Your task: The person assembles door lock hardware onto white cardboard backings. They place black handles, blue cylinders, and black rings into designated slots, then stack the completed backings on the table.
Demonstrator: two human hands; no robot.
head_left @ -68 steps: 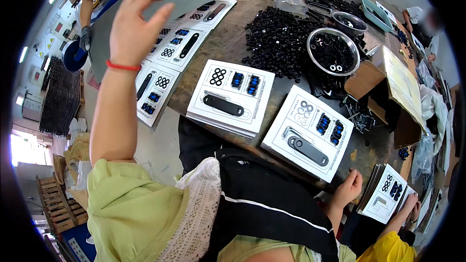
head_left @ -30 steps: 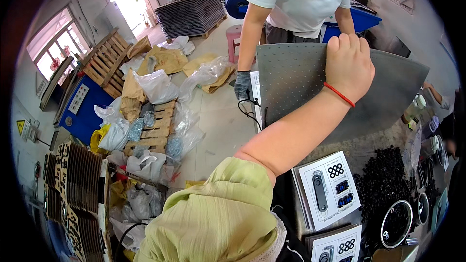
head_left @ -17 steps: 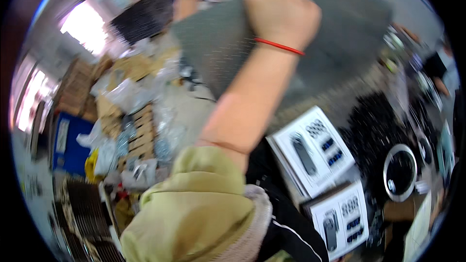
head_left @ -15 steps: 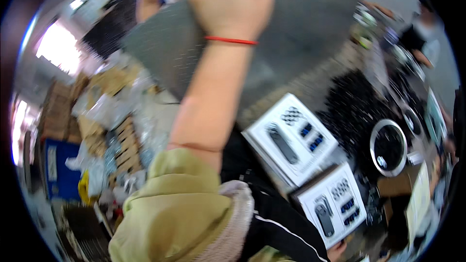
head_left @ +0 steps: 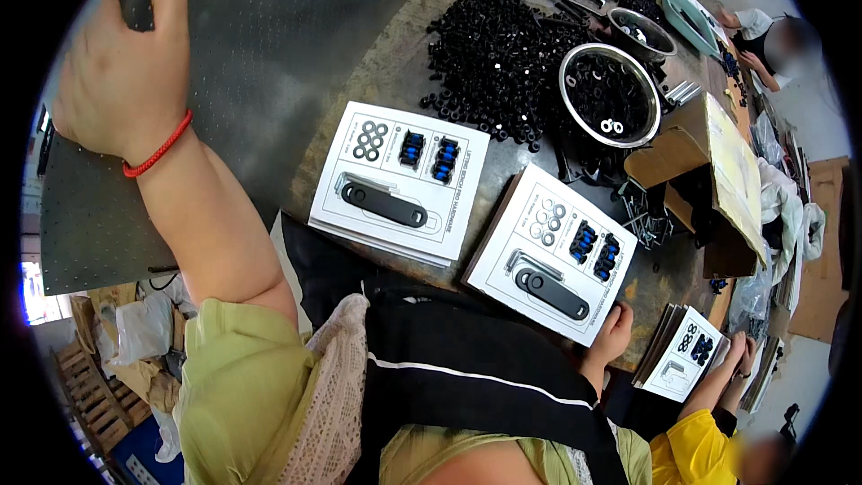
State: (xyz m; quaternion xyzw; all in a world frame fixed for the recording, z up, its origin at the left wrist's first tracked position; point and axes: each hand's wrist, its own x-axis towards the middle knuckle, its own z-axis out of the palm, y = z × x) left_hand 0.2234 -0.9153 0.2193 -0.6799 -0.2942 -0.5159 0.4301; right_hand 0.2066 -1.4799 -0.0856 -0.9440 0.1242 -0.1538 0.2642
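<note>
While the right hand (head_left: 613, 334) sits close to the body at the low corner of a stack of white cards (head_left: 555, 256), its fingers are curled inward; I cannot tell whether they pinch the stack or merely rest beside it. Slack contact there seems wise, since a firm push could skew the cards. Another stack (head_left: 395, 181) lies just to its left on the table (head_left: 382, 72), near the sheet's edge, so the sheet is better handled without sweeping that way.

Farther up and left, the left hand (head_left: 124, 76) is over the dotted grey sheet (head_left: 269, 54), thumb and forefinger parted with a gap between; the other fingertips are hidden, so I cannot say whether they grasp its rim. The sheet spreads across the upper left, partly over the table, one corner out past it above the floor. Being broad, it would probably flex, so a hold well in from the corner and a slow, level movement look safest.

Beyond the stacks, a heap of small black parts (head_left: 503, 63) and a steel bowl (head_left: 563, 90) stand to the right, where a swung edge could scatter pieces.
</note>
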